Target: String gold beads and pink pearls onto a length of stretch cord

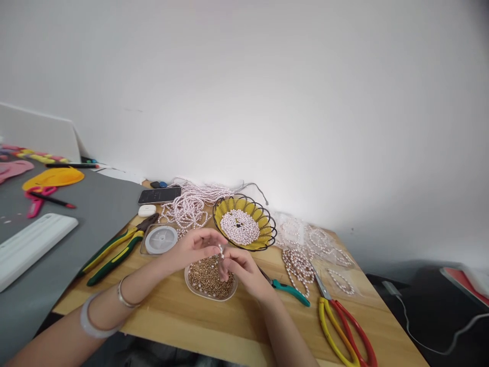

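Note:
My left hand (198, 248) and my right hand (240, 267) meet above a clear tub (211, 297) of small gold beads (202, 278) mixed with some pale ones. Between their fingertips is a short string of pearl beads (221, 251), pinched by both. The thread itself is too fine to make out. Just behind the hands stands a black wire basket (272, 229) with a yellow lining, full of pale pink beads (240, 227). On the left forearm are a silver bangle and a pale bangle.
Green-yellow pliers (118, 250), a thread spool (161, 239), a phone (159, 195) and bead strands (187, 209) lie left and behind. Teal-handled pliers (290, 291), scissors (344, 326) with red and yellow handles, and bagged bead strands (298, 265) lie right. A wall rises behind.

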A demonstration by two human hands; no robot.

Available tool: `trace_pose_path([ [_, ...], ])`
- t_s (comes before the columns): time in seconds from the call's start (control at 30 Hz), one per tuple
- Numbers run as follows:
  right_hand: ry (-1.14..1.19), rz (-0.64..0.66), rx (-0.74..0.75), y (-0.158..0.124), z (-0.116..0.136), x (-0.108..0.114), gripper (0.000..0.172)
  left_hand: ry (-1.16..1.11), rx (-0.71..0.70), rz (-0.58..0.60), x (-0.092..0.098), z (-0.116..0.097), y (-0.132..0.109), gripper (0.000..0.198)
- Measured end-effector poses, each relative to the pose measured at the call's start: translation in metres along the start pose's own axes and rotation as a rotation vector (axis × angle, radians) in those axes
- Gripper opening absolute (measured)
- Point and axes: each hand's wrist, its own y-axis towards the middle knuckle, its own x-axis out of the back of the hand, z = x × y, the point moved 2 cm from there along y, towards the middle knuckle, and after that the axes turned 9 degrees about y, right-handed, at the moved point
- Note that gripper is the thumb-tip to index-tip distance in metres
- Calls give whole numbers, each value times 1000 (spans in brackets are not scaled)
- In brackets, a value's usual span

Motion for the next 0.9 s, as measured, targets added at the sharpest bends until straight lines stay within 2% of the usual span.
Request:
trace_pose_path([
  [0.2, 23, 27, -26, 0, -3, 0, 43, 24, -2, 89, -3, -5, 0, 22],
  [0.37, 41, 21, -37, 0, -3, 0, 43, 81, -3, 55, -2, -3, 0, 29],
  [0.53, 29, 22, -11, 0, 0, -1, 45, 38, 1, 0, -1, -1, 0, 31],
  [0.67, -24, 10, 20, 0, 1, 0, 46, -62, 22, -102, 0, -3, 1, 30],
  [0.83, -12, 18, 29, -2, 0, 0, 45, -283, 73, -347, 10, 3, 4, 32],
  [0.9, 27, 18, 42, -2, -1, 2, 44, -213, 83, -416, 14, 5, 5, 30],
])
